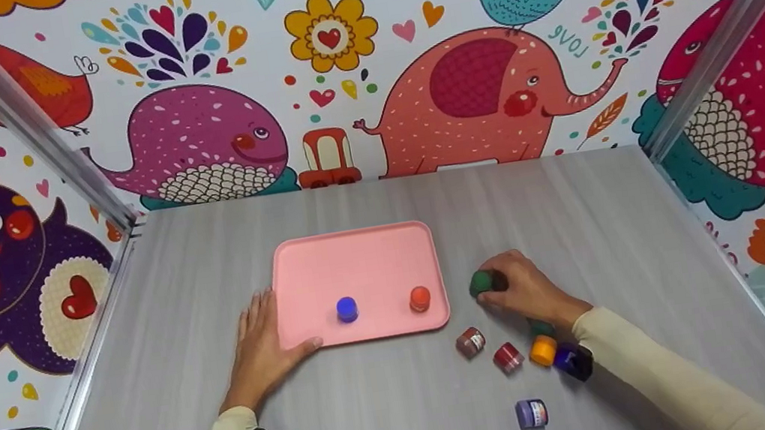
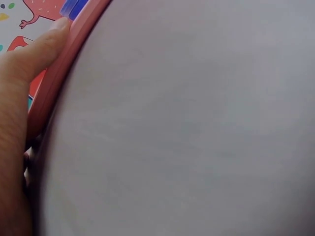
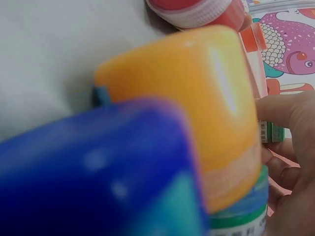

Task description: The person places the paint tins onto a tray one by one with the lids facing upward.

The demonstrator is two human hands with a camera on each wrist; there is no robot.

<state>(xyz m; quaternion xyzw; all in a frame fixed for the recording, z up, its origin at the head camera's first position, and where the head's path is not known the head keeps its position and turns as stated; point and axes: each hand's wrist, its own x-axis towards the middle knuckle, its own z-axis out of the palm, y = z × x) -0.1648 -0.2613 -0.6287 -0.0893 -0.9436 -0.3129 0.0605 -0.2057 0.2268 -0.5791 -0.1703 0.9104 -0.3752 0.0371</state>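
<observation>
from my remote seat i see the right hand (image 1: 522,287) with its fingers bent, and it pinches a green jar (image 1: 481,283) between thumb and fingers. this jar is just beside the right edge of the pink tray (image 1: 352,265), outside of it; whether its bottom touches the grey table (image 1: 398,417), i cannot tell.

the left hand (image 1: 262,350) is spread, with the fingers almost straight along the left edge of the tray and the thumb at its near edge. in my left wrist view the thumb lies upon the rim; the other fingers are mostly hidden there.

on the tray i find two jars, both upright and well apart: a blue jar (image 1: 347,310) near the middle of the near side, and an orange-red jar (image 1: 419,299) near the right corner.

more jars are on the table at the right. a brownish jar (image 1: 470,342) and a red jar (image 1: 508,358) lie on their sides. near the right wrist are an orange jar (image 1: 543,351), a dark blue jar (image 1: 565,358) and a second green jar (image 1: 541,328), which is partly hidden by the arm. a lavender jar (image 1: 532,413) lies nearer to the person.
</observation>
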